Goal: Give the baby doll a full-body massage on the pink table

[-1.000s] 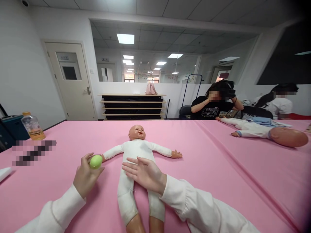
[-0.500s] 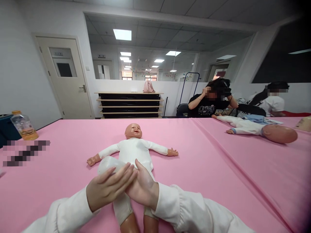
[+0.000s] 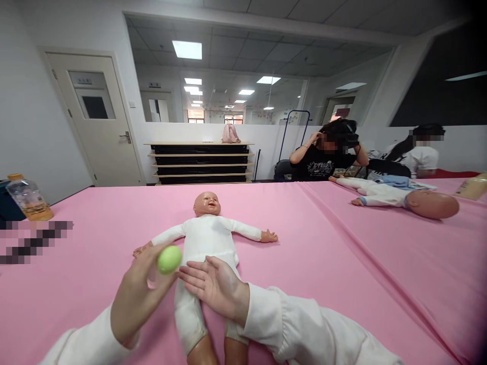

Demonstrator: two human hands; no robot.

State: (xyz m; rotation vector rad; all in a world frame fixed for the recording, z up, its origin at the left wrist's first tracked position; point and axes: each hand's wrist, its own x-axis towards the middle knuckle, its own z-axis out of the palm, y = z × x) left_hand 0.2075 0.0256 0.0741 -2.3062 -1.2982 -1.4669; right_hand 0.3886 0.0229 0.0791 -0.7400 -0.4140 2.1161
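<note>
Over the doll's hip, my left hand is closed around a small translucent bottle with a rounded lime-green cap. The hand hides most of the bottle. My right hand is palm up above the doll's lower body, fingers stretched out and holding nothing. Its fingertips come close to those of the left hand. Beneath both hands a baby doll lies face up with its arms spread, dressed in a white top and white trousers.
A pink cloth covers the table. At the left stands a drink bottle. On the right lie a second doll and a beige bottle. A person in black sits across the table; another person is farther right.
My left hand has turned and drawn back leftward from my right palm with the bottle. The green cap now shows instead of the bottle's pale end. My right hand has stayed nearly in place.
</note>
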